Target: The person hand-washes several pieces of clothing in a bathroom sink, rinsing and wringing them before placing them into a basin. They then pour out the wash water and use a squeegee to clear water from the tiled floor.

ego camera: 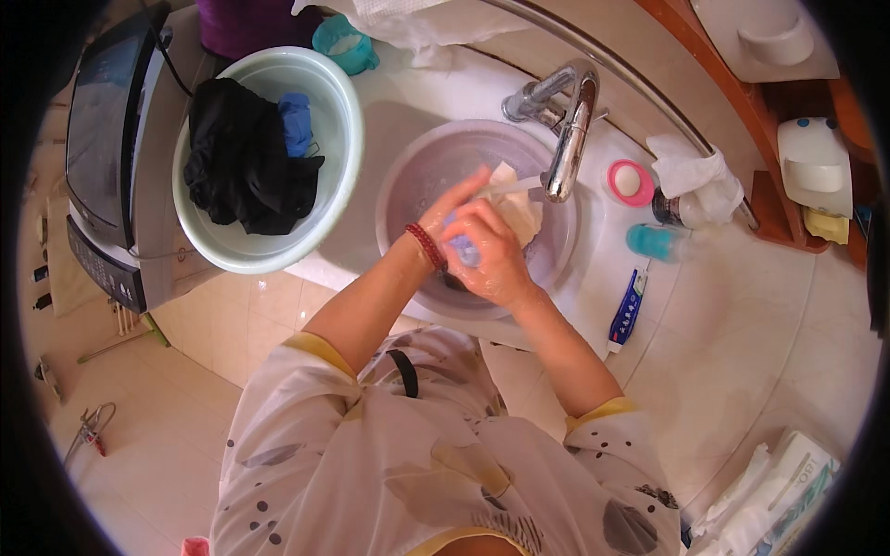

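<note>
Water runs from a chrome faucet [571, 160] into a pale pinkish plastic basin [400, 274] on the sink counter. Over this basin my wet hands are close together. My right hand [490, 257] is bent around a small light-purple cloth [464, 249], against my left hand [455, 201], which wears a red beaded bracelet at the wrist. The left fingers are extended and partly hidden behind the right hand. A cream-coloured cloth [521, 212] lies just beyond my fingers, under the stream. Something dark in the basin, below my hands, is mostly hidden.
A pale green basin [351, 174] with black clothing [243, 160] and a blue cloth [295, 125] stands left, beside a washing machine [104, 139]. A teal cup [345, 45] is behind it. Right of the sink are a pink soap dish [630, 183], a teal bottle [650, 242] and a toothpaste tube [628, 309].
</note>
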Demonstrator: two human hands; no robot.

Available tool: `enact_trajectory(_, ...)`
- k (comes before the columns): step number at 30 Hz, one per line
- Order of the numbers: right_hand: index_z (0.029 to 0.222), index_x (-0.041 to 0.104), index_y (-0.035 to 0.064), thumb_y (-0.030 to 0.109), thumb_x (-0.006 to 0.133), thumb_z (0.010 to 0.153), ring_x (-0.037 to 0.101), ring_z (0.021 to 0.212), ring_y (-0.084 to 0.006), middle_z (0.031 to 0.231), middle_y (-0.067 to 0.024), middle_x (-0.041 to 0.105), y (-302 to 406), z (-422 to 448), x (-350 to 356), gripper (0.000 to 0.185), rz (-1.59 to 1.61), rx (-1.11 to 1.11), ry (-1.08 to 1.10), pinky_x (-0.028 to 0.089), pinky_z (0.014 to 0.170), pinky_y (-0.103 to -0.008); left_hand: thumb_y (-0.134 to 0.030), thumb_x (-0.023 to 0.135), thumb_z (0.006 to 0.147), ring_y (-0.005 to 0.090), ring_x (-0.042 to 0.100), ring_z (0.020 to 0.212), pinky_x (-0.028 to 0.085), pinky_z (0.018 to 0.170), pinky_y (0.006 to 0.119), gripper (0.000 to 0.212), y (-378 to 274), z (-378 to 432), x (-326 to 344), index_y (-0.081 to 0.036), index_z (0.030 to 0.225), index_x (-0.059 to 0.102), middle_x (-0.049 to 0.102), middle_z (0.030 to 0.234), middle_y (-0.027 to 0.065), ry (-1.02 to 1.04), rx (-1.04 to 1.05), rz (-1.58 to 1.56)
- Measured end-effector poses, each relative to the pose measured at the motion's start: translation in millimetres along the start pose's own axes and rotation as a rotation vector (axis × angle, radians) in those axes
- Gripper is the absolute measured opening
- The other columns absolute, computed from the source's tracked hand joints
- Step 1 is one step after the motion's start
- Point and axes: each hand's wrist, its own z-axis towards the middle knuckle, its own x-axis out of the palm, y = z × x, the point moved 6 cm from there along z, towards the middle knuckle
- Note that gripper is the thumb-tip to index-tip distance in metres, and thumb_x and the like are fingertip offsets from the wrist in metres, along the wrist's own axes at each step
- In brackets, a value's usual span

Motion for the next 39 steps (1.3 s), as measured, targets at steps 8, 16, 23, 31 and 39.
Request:
enact_trajectory(8, 0.1, 0.066, 0.0035, 0.015, 0.074, 0.075, 0.053, 0.1, -0.0346, 0.105, -0.0128, 0.057, -17.1, 18.4, -51.5, 0.028, -0.455, 0.104, -0.476, 0.044, 0.087, -0.0427, -0.04, 0.056, 0.094, 0.0215, 0.063, 0.1, 0.049, 0.093, 0.035, 0.043, -15.5, 5.8, 8.0, -0.006, 0.12, 0.058, 0.064, 0.114, 0.0082, -0.315, 0.444, 0.06)
enact_trajectory(16, 0.104, 0.063, 0.0021, 0.018, 0.069, 0.08, 0.046, 0.109, -0.0341, 0.117, -0.0171, 0.05, -9.9, -15.3, -22.3, 0.03, -0.244, 0.141, -0.518, 0.038, 0.095, -0.043, -0.062, 0.054, 0.088, 0.0192, 0.064, 0.085, 0.053, 0.081, 0.033, 0.06, -12.8, 3.9, 16.9, -0.004, 0.104, 0.062, 0.066, 0.096, 0.0087, -0.262, 0.302, -0.031)
enact_trajectory(23, 0.081, 0.057, 0.0041, 0.014, 0.072, 0.075, 0.054, 0.084, -0.0302, 0.091, -0.0109, 0.057, -4.4, 3.2, -16.4, 0.018, -0.341, -0.002, -0.436, 0.044, 0.074, -0.0402, -0.063, 0.052, 0.089, 0.0182, 0.063, 0.077, 0.054, 0.072, 0.031, 0.063, 5.5, 9.9, 24.1, -0.002, 0.101, 0.061, 0.064, 0.089, 0.0078, 0.109, -0.037, -0.179)
enact_trajectory(31, 0.098, 0.063, 0.0035, 0.019, 0.069, 0.082, 0.061, 0.083, -0.0235, 0.087, -0.0104, 0.063, -73.3, 18.0, -35.0, 0.023, 0.275, 0.744, -0.619, 0.048, 0.076, -0.0372, -0.031, 0.051, 0.095, 0.018, 0.061, 0.096, 0.05, 0.088, 0.037, 0.029, -7.7, 19.5, 5.5, -0.01, 0.112, 0.058, 0.063, 0.105, 0.0058, -0.215, 0.275, 0.149)
enact_trajectory(39, 0.107, 0.064, 0.0074, 0.023, 0.075, 0.072, 0.048, 0.112, -0.0357, 0.118, -0.0162, 0.05, -23.1, 18.8, -23.5, 0.04, -0.302, 0.13, -0.303, 0.039, 0.096, -0.0441, -0.022, 0.05, 0.095, 0.0207, 0.06, 0.104, 0.046, 0.097, 0.038, 0.026, -16.4, 10.1, -1.8, -0.009, 0.116, 0.057, 0.061, 0.113, 0.0077, -0.084, 0.303, -0.042)
